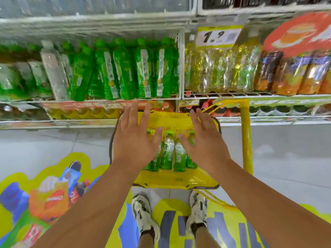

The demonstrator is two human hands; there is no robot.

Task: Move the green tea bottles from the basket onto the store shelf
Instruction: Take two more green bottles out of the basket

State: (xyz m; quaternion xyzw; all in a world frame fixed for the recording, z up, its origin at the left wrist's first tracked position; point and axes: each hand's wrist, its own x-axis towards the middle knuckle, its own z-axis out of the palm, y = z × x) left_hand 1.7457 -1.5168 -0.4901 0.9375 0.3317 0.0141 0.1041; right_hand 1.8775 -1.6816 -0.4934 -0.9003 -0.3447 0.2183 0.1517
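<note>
Yellow plastic dominates the near ground, where a shopping basket (pixel 172 179) sits on the floor just beyond the person's white sneakers (pixel 143 215), still holding several green tea bottles (pixel 167 154) lying side by side. Above them hover the left hand (pixel 134 138) and right hand (pixel 206 142), apart from each other, fingers spread, gripping nothing. No bottle has been lifted at this moment, so unloading the basket remains to be done. Farther off, the wire store shelf (pixel 125 100) carries a packed row of green bottles (pixel 125 70) that look like the same drink, with yellow bottles (pixel 222 68) to their right beneath a price tag (pixel 217 35).
</note>
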